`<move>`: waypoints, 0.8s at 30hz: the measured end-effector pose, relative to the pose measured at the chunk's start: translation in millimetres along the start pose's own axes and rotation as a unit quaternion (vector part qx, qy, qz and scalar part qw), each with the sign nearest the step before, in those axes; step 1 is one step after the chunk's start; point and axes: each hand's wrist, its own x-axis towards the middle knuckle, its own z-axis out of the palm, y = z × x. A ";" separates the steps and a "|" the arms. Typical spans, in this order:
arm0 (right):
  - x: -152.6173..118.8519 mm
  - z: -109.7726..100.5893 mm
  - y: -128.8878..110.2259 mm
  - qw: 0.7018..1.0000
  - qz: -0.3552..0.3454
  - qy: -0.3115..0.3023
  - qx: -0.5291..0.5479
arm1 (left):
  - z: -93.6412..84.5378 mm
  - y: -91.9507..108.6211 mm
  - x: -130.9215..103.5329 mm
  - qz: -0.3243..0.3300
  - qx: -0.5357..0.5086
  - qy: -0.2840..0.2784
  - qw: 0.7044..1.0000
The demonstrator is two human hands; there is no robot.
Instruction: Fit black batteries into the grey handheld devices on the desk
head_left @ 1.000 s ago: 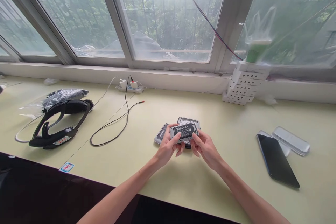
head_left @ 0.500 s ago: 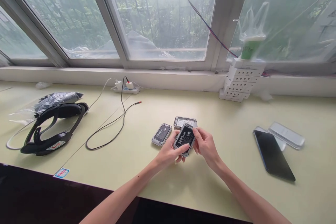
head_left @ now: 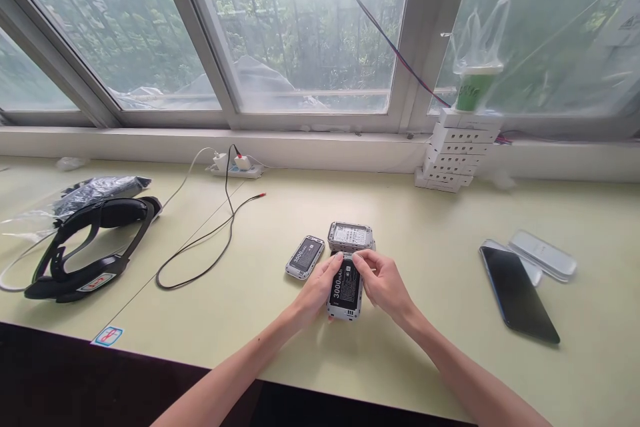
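Grey-rimmed device (head_left: 344, 293) seems gripped by left hand (head_left: 319, 285) and right hand (head_left: 384, 281).

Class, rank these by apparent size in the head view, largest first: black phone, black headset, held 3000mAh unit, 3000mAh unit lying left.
1. Black headset
2. Black phone
3. Held unit and left unit: too alike to rank; the held one is partly covered, possibly nearer the camera.
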 end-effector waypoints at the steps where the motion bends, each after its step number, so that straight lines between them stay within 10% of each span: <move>1: -0.5 0.5 -0.1 1.000 0.003 -0.007 0.004 | 0.3 0.1 0.7 0.009 -0.009 0.012 1.000; 24: -0.5 -0.6 -0.1 0.999 0.027 -0.024 0.035 | -2.0 -1.7 3.8 0.045 0.002 -0.002 0.999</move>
